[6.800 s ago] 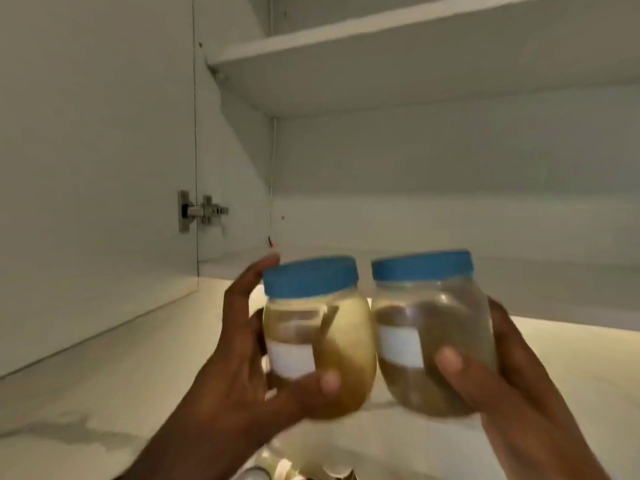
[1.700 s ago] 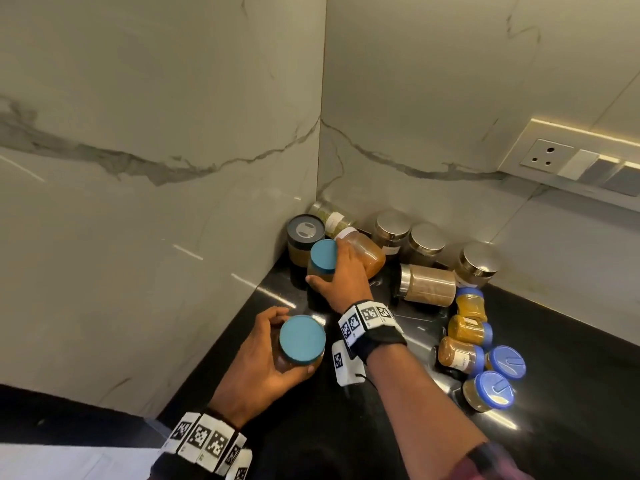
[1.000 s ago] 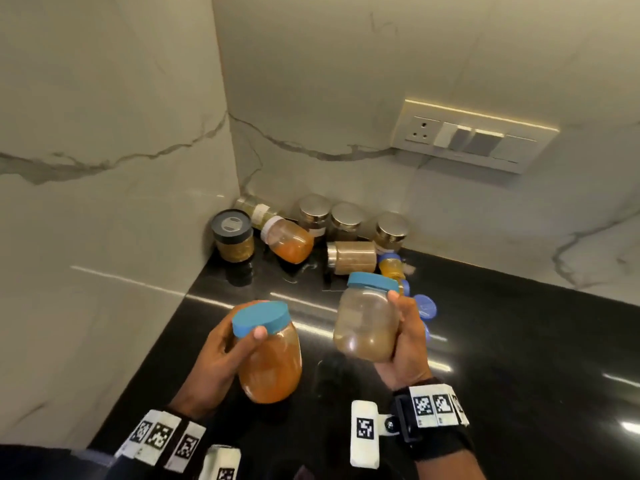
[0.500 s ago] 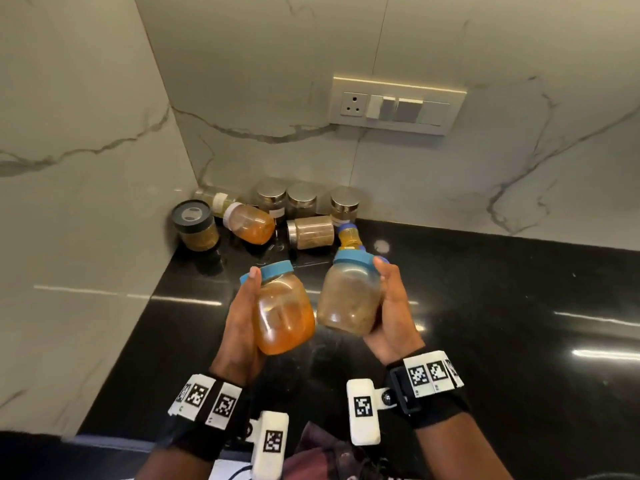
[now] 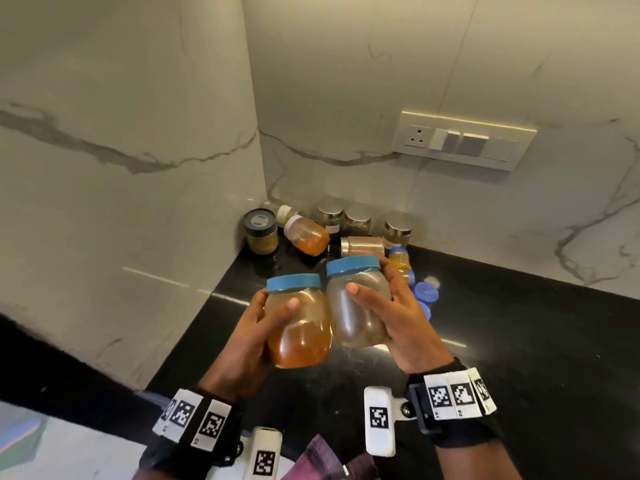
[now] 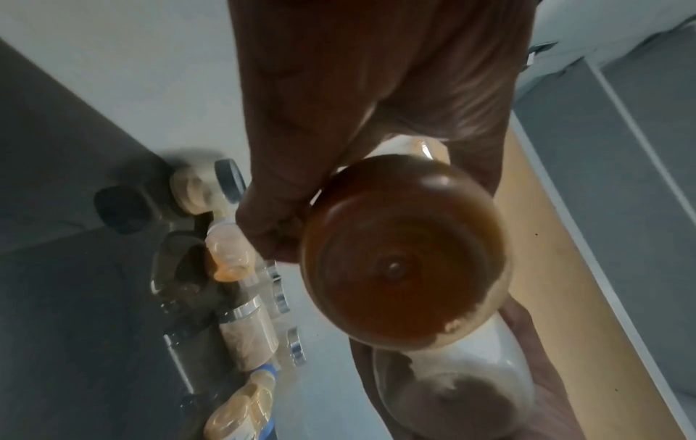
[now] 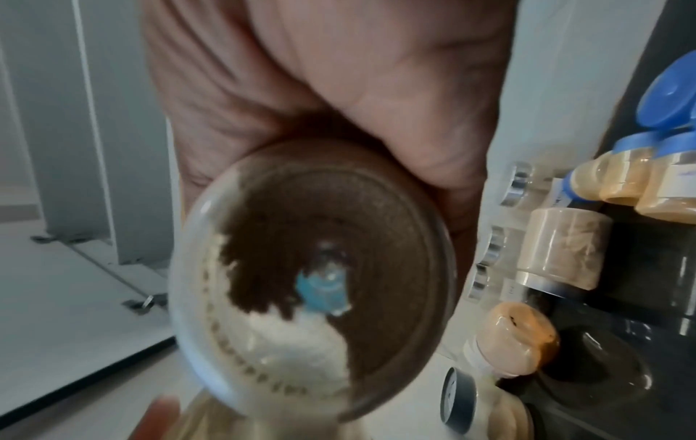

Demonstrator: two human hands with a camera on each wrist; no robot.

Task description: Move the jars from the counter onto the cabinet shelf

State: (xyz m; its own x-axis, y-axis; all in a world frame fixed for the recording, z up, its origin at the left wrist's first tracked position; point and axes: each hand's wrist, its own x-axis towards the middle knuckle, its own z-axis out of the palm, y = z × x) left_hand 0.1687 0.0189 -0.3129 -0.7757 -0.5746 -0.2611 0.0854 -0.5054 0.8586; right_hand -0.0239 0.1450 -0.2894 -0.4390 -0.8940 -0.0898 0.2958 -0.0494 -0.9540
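Holding: left hand (image 5: 249,337) wraps the orange-filled jar (image 5: 299,327); right hand (image 5: 398,317) wraps the brown-filled jar (image 5: 356,306).
Position: both jars touching, above the black counter (image 5: 519,341).

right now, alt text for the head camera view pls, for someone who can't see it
Two hands hold blue-lidded jars side by side above a black counter: the left hand grips an orange-filled jar, the right hand a brown-filled jar. More jars crowd the marble corner behind.
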